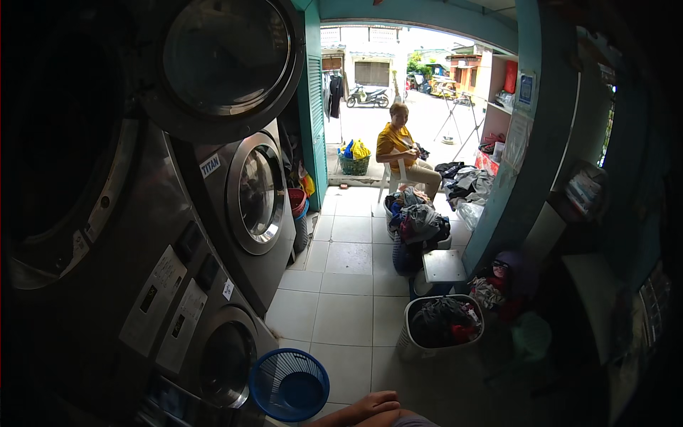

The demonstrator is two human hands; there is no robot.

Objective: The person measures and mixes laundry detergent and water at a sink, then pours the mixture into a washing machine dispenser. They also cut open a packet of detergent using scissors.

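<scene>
My left hand point(378, 403) rests at the bottom edge against my bare leg point(388, 417), with no object visible in it. Its fingers are bunched and partly cut off by the frame. My right hand is out of view. Closest to the left hand is a blue plastic laundry basket point(290, 380) with slatted sides and nothing inside. It stands before the round door of a front-loading washing machine point(228, 356). Across the floor, a pale laundry basket point(408, 341) holds dark and red clothes point(445, 320).
A large round machine door point(227, 58) hangs open at upper left. Another front-loader point(256, 192) stands beyond it. Heaped baskets of clothes point(421, 221) and a white stool point(444, 266) line the right. A seated person point(397, 141) is by the doorway, near a green basket point(354, 163).
</scene>
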